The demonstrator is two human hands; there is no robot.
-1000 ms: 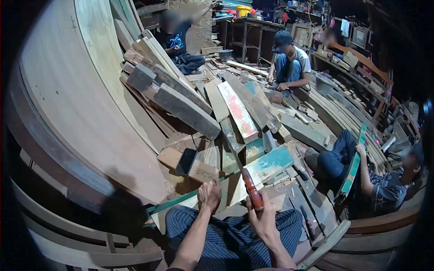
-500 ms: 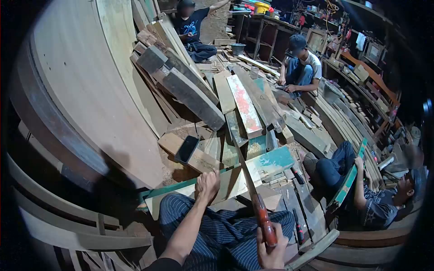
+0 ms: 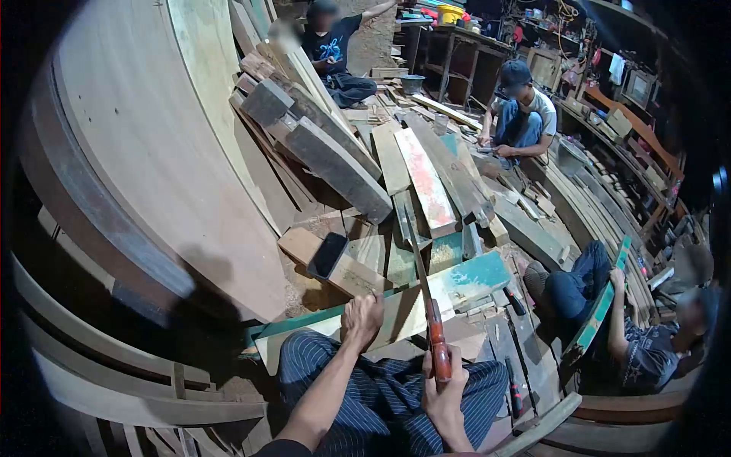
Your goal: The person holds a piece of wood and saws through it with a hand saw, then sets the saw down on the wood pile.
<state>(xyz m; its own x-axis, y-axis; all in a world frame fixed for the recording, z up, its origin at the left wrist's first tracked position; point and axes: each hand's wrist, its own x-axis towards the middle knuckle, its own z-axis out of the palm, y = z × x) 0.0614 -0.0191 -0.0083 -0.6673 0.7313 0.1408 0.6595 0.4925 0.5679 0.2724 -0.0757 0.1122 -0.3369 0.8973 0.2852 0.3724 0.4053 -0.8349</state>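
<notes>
My right hand (image 3: 445, 385) is wrapped around the reddish-brown wooden handle of a hand saw (image 3: 437, 335). Its long, narrow blade points away from me, across a pale board with worn teal paint (image 3: 476, 276). That board lies slantwise in front of my knees. Left of the blade, my left hand (image 3: 361, 320) is closed over the board's upper edge; its fingertips are partly hidden. Just beyond the left hand, a dark phone (image 3: 328, 255) lies on a wooden block (image 3: 365, 279).
Stacked planks and thick beams (image 3: 339, 167) fill the floor ahead. A large curved wooden panel (image 3: 145, 152) stands at left. On the right, a seated person (image 3: 647, 343) holds a green-edged strip (image 3: 601, 305); two more people sit farther back. Red-handled tools (image 3: 515, 400) lie by my right knee.
My right hand and the saw handle have moved forward and slightly left, toward the board. My left hand stays at the same place on the board. The whole view has shifted a little.
</notes>
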